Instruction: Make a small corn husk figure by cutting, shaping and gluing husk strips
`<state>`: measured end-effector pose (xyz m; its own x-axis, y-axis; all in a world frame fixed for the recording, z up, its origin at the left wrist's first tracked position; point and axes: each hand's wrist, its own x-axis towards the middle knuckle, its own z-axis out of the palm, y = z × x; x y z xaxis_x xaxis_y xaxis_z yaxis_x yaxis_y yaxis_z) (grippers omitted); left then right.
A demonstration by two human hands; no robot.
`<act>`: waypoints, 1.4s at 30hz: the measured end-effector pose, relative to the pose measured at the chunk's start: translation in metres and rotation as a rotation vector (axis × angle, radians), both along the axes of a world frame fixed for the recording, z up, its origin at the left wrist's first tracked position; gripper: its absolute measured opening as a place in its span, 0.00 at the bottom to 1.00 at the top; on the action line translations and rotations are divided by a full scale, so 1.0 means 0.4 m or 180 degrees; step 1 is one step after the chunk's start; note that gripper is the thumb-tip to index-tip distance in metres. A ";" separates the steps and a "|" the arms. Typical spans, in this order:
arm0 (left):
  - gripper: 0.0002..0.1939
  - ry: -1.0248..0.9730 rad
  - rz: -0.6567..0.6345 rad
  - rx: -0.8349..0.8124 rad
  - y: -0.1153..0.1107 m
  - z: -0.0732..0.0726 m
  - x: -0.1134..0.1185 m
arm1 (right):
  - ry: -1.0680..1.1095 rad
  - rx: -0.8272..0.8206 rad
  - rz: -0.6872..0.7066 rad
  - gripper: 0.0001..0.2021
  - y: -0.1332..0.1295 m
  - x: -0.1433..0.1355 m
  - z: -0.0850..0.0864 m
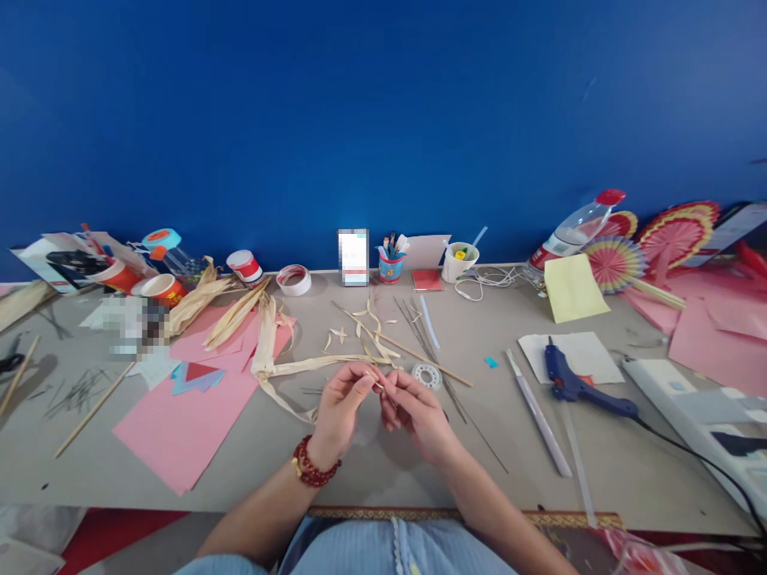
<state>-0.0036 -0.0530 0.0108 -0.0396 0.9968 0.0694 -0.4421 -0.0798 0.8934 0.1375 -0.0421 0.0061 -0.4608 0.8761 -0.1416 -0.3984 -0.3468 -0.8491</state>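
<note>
On my table (pixel 383 487): front centre, a tape ring (pixel 427 376), wires (pixel 428 343) just behind it. Left, husks (pixel 231 319) partly on paper sheets (pixel 188 427); farther left, a loose wire pile (pixel 81 391). Behind, along the wall (pixel 383 120): tape roll (pixel 293 280), phone (pixel 354 257), pen cup (pixel 391 267), white cup (pixel 459 262), in that order rightward. Right, a cutter (pixel 538 414); beyond it, a glue gun (pixel 581 387), partly on a napkin (pixel 569 357).

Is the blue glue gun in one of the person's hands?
No, the blue glue gun lies on the table to the right, away from both hands.
</note>
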 end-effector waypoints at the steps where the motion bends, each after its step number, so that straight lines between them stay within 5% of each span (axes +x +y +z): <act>1: 0.06 -0.0067 -0.0055 0.0013 0.000 0.002 0.000 | 0.0305 -0.0315 0.0154 0.12 0.002 -0.001 0.003; 5: 0.05 -0.0175 -0.0159 0.0058 -0.003 0.000 -0.001 | 0.0705 -0.0884 0.0520 0.09 0.014 0.006 0.011; 10: 0.05 0.0024 -0.0142 0.0134 -0.002 -0.003 -0.003 | -0.0009 -0.0665 0.0437 0.12 0.019 0.019 0.009; 15: 0.05 0.0184 0.0158 -0.0033 0.003 0.003 -0.005 | -0.1643 0.1396 -0.0760 0.11 0.004 0.030 0.012; 18: 0.06 0.0184 0.0226 -0.0110 0.004 0.004 -0.004 | -0.2486 0.2669 -0.0897 0.08 -0.003 0.033 0.015; 21: 0.06 0.0203 0.0261 -0.0156 0.005 -0.001 -0.003 | -0.2733 0.3071 -0.0925 0.04 -0.005 0.028 0.011; 35: 0.07 0.0299 0.0304 -0.0101 0.008 0.002 -0.008 | -0.2277 0.2318 -0.0544 0.05 -0.001 0.031 0.007; 42: 0.08 0.0205 0.0176 -0.0074 0.003 0.003 -0.007 | -0.0569 0.0372 0.0006 0.16 -0.002 0.010 0.008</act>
